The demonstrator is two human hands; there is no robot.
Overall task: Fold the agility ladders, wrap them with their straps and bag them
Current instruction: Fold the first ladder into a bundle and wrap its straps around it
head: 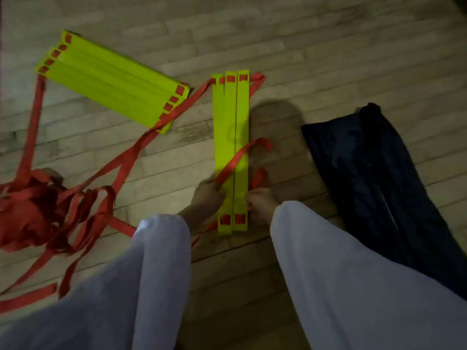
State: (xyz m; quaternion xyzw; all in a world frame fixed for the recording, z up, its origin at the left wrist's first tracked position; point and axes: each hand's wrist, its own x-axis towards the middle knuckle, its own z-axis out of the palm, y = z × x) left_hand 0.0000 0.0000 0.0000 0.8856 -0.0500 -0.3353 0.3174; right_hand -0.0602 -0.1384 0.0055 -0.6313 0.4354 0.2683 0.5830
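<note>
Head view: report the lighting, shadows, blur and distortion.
Head view: dim overall, brightest on the centre rung bundle and near the left hand and right hand; a round shadow falls on the floor right of it; the dark bag shows little detail; sleeves and strap pile are blurred; its boards bow at the edges.

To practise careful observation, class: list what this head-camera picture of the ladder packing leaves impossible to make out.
1. Head view: strap pile, cut off by the left edge.
2. Head view: bag, too dark to show its opening.
3. Head view: grip of the right hand, lost to blur beside the rung bundle.
</note>
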